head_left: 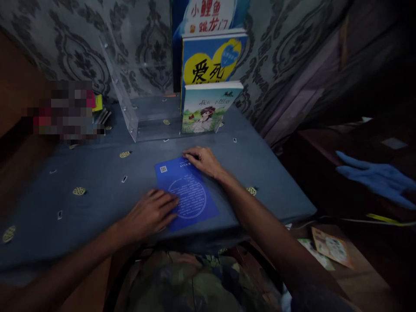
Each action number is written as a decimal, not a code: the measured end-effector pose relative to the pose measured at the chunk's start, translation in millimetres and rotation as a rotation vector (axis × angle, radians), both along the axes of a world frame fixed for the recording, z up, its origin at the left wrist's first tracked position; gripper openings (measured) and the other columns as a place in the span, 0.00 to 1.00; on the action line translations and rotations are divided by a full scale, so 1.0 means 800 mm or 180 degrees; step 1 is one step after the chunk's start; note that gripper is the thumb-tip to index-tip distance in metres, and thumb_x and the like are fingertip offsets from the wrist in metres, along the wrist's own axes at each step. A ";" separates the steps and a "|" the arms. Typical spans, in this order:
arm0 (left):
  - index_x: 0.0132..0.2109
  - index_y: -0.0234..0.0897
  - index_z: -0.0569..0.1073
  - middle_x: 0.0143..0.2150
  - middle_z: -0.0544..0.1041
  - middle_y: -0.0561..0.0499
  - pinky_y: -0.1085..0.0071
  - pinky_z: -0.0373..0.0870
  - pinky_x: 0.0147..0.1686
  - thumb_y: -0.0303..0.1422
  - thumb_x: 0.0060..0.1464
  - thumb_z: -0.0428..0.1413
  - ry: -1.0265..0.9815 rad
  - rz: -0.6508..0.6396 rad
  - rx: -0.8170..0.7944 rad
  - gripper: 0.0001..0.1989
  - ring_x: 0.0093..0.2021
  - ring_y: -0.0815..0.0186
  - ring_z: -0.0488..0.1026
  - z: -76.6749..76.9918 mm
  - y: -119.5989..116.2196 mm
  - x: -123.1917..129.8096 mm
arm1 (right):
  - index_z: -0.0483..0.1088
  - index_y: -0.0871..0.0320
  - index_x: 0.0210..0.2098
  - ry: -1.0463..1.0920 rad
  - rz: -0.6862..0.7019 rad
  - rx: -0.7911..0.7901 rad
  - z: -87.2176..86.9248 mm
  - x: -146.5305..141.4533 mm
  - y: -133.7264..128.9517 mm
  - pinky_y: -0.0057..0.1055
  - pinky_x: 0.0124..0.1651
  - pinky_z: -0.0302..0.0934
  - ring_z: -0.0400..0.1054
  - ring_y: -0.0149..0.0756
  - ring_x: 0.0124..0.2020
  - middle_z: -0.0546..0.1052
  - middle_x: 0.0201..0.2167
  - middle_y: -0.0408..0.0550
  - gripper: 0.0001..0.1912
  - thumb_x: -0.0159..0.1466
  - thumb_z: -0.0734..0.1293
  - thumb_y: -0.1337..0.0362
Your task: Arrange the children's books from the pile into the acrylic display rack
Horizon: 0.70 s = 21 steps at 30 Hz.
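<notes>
While blue booklet (190, 197) lies flat between our hands at table's (100, 173) front, long axis runs away from us, far end leaning left. Left hand (152, 212) rests over left edge; right hand (205, 161), fingers bent, at far right corner; pinch we can't tell. Beyond, clear stand (119, 86) with upright books (208, 110) blocks reach.

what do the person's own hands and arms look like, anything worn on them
The left hand and right hand are ungloved, and the forearms are bare, with no watch or bracelet visible. What looks like a dark sleeve shows low on the right arm. The light is too dim to rule out a small ring.
</notes>
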<state>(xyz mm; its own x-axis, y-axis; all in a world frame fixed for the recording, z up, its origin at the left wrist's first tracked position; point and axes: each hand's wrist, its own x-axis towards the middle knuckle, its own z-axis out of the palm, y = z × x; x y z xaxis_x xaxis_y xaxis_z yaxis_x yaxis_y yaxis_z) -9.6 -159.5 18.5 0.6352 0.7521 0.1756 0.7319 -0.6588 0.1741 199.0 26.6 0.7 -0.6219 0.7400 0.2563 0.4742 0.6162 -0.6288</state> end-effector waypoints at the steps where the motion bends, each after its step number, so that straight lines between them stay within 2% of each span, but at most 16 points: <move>1: 0.59 0.38 0.72 0.55 0.77 0.42 0.57 0.70 0.53 0.38 0.69 0.49 0.0083 0.0208 -0.0014 0.18 0.53 0.57 0.74 0.000 0.019 -0.004 | 0.79 0.57 0.49 0.0006 0.0004 -0.0008 0.000 0.000 0.001 0.35 0.52 0.65 0.75 0.41 0.47 0.82 0.46 0.49 0.14 0.69 0.63 0.65; 4: 0.61 0.37 0.70 0.59 0.73 0.39 0.53 0.68 0.53 0.46 0.65 0.53 0.0268 0.0991 -0.0062 0.23 0.57 0.49 0.70 0.004 0.072 -0.013 | 0.78 0.58 0.50 -0.0054 -0.0007 0.0004 0.001 -0.001 0.002 0.36 0.52 0.65 0.75 0.41 0.47 0.82 0.46 0.51 0.14 0.70 0.63 0.65; 7: 0.57 0.36 0.71 0.54 0.73 0.40 0.53 0.70 0.48 0.51 0.60 0.57 0.0400 0.1367 -0.0263 0.27 0.54 0.47 0.70 0.011 0.108 -0.015 | 0.77 0.60 0.52 -0.0294 -0.0024 0.0161 0.003 -0.009 -0.010 0.39 0.56 0.64 0.73 0.42 0.50 0.82 0.47 0.53 0.15 0.71 0.61 0.67; 10: 0.50 0.36 0.72 0.50 0.73 0.41 0.57 0.71 0.43 0.52 0.58 0.58 0.0531 0.1411 -0.0383 0.25 0.52 0.47 0.70 0.017 0.124 -0.011 | 0.72 0.64 0.57 -0.0608 -0.0028 0.0459 0.004 -0.021 -0.045 0.50 0.64 0.58 0.68 0.49 0.60 0.77 0.55 0.61 0.18 0.70 0.64 0.65; 13: 0.49 0.38 0.71 0.49 0.74 0.42 0.58 0.72 0.41 0.48 0.57 0.59 0.0613 0.1411 -0.0410 0.21 0.50 0.48 0.72 0.018 0.131 -0.010 | 0.62 0.64 0.66 -0.0840 0.0430 0.0667 0.003 -0.022 -0.092 0.53 0.72 0.48 0.54 0.49 0.71 0.64 0.68 0.62 0.24 0.71 0.60 0.66; 15: 0.48 0.39 0.70 0.48 0.75 0.44 0.60 0.72 0.39 0.46 0.58 0.59 0.0565 0.1359 -0.0355 0.18 0.48 0.50 0.74 0.017 0.134 -0.010 | 0.56 0.68 0.69 -0.0887 0.0597 0.0599 0.002 -0.011 -0.121 0.53 0.72 0.47 0.51 0.51 0.72 0.60 0.69 0.66 0.31 0.72 0.61 0.59; 17: 0.46 0.40 0.70 0.46 0.76 0.44 0.61 0.72 0.37 0.47 0.57 0.59 0.0445 0.1318 -0.0318 0.18 0.46 0.50 0.75 0.016 0.136 -0.011 | 0.53 0.66 0.71 -0.0902 0.0714 0.0454 0.003 0.008 -0.142 0.53 0.73 0.47 0.49 0.52 0.73 0.58 0.70 0.65 0.33 0.72 0.60 0.56; 21: 0.43 0.39 0.70 0.43 0.77 0.46 0.61 0.72 0.38 0.51 0.52 0.62 0.0057 0.1363 -0.0615 0.22 0.44 0.52 0.76 0.013 0.139 -0.019 | 0.52 0.62 0.72 -0.0875 0.0690 0.0254 0.002 0.050 -0.161 0.53 0.73 0.47 0.46 0.53 0.73 0.55 0.72 0.63 0.35 0.71 0.62 0.54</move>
